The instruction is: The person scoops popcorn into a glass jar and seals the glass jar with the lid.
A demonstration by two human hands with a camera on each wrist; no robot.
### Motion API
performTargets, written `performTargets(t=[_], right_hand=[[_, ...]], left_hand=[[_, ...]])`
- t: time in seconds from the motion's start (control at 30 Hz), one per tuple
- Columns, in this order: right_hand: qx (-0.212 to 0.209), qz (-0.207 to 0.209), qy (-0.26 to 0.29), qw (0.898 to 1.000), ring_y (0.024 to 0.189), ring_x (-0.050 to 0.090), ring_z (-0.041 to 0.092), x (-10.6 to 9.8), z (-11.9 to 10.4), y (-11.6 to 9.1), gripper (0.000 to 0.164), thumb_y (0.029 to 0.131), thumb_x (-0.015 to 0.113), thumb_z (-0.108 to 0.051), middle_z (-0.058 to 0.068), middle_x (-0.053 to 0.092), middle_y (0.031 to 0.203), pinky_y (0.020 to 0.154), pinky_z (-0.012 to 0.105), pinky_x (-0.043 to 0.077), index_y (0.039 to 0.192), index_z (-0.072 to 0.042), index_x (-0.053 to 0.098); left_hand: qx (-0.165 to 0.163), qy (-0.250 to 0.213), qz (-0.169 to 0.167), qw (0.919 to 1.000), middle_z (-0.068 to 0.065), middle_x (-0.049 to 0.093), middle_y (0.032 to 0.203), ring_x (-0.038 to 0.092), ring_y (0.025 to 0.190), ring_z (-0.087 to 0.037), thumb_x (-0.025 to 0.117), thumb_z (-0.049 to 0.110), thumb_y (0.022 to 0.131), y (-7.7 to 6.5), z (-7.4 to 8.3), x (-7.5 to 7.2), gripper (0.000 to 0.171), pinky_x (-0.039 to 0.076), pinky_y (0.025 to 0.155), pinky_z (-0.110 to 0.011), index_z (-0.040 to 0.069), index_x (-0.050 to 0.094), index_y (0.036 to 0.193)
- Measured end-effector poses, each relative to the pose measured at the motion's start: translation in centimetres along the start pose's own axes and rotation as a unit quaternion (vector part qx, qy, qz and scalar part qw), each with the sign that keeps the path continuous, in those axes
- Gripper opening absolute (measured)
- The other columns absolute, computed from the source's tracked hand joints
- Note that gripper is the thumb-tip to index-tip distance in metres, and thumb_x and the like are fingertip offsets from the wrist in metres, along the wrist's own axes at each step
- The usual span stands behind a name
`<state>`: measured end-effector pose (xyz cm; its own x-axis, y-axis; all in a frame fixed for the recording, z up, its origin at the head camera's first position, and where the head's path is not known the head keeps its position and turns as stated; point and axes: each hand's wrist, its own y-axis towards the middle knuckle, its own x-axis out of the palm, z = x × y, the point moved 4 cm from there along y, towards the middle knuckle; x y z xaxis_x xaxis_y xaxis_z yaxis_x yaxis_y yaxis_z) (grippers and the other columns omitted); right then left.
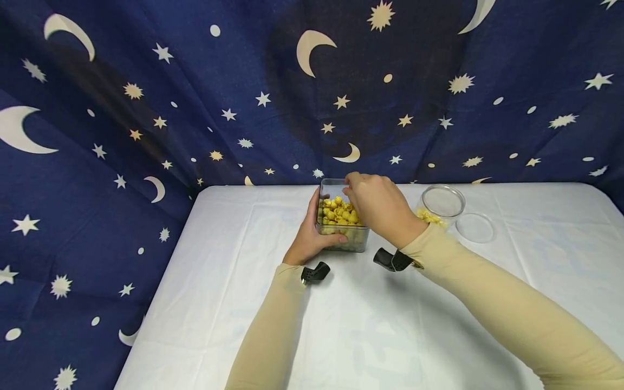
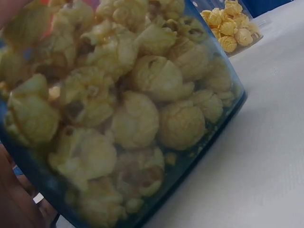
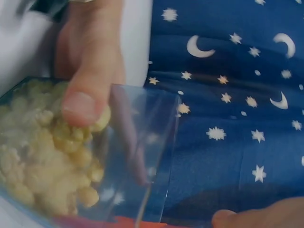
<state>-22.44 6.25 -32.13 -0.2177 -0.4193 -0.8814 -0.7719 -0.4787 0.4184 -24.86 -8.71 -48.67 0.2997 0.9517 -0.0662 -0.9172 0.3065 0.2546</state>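
Note:
A clear square container, heaped with yellow popcorn, is gripped by my left hand. Its thumb lies across the near wall, and the other fingers go round the left side. My right hand is over the container's right and back part, fingers bent downward near the rim. In the right wrist view, part of that hand shows at the lower right edge. A strip of red lies by the container at the bottom there. I cannot tell whether the right fingers hold anything.
To the right stands a round clear jar with some popcorn inside. A clear round lid lies beside it on the white tablecloth. Behind the table hangs a dark blue curtain with moons and stars.

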Motion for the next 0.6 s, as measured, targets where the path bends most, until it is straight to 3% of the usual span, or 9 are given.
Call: performTargets(t=[0.13,0.2,0.33,0.43,0.5,0.6], right_hand=[[0.079,0.002,0.062,0.995,0.060,0.063,0.025,-0.3,1.2,-0.1,0.016,0.099,0.063,-0.009,0.015,0.071,0.081,0.054,0.038,0.052,0.100,0.006,0.068],[0.088,0.016,0.072,0.993,0.057,0.060,0.023,-0.2,1.4,-0.4,0.016,0.100,0.063,-0.009,0.014,0.070,0.078,0.051,0.037,0.050,0.100,0.006,0.068],[0.005,0.025,0.026,0.999,0.060,0.061,0.024,0.5,0.6,-1.1,0.012,0.098,0.065,-0.005,0.014,0.068,0.078,0.053,0.038,0.052,0.100,0.007,0.066],[-0.057,0.018,-0.001,0.998,0.063,0.061,0.024,1.2,-0.1,-1.6,0.008,0.097,0.066,-0.002,0.011,0.066,0.078,0.055,0.039,0.053,0.098,0.006,0.065],[-0.050,0.022,0.015,0.998,0.061,0.058,0.022,1.3,-0.1,-1.7,0.006,0.097,0.065,-0.001,0.010,0.064,0.076,0.055,0.037,0.052,0.095,0.004,0.065],[-0.001,0.055,0.063,0.997,0.058,0.055,0.019,1.0,0.7,-1.6,0.010,0.098,0.064,-0.005,0.009,0.065,0.076,0.054,0.035,0.048,0.094,0.004,0.068]], left_hand=[[-0.006,-0.004,-0.005,1.0000,-0.007,0.020,0.165,0.028,0.146,-0.012,0.092,0.044,0.071,0.0,0.1,0.1,0.124,0.022,0.120,-0.043,0.042,0.005,0.160],[-0.011,-0.003,-0.005,0.9999,-0.002,0.020,0.166,0.026,0.147,-0.011,0.092,0.042,0.072,-0.1,0.1,0.1,0.123,0.021,0.120,-0.042,0.042,0.006,0.160],[-0.011,-0.007,-0.006,0.9999,-0.002,0.021,0.165,0.029,0.145,-0.012,0.092,0.044,0.070,-0.1,0.0,0.1,0.124,0.024,0.119,-0.041,0.041,0.007,0.160],[-0.004,-0.009,-0.004,0.9999,-0.007,0.021,0.165,0.031,0.144,-0.014,0.093,0.043,0.069,0.0,0.0,0.0,0.125,0.025,0.119,-0.041,0.040,0.007,0.161],[-0.006,-0.013,-0.004,0.9999,-0.005,0.021,0.165,0.031,0.144,-0.014,0.093,0.040,0.070,0.0,-0.1,0.0,0.125,0.025,0.119,-0.040,0.040,0.007,0.161],[-0.008,-0.021,-0.005,0.9997,-0.002,0.021,0.165,0.029,0.145,-0.015,0.093,0.032,0.072,0.0,0.0,0.1,0.125,0.025,0.119,-0.040,0.040,0.006,0.161]])
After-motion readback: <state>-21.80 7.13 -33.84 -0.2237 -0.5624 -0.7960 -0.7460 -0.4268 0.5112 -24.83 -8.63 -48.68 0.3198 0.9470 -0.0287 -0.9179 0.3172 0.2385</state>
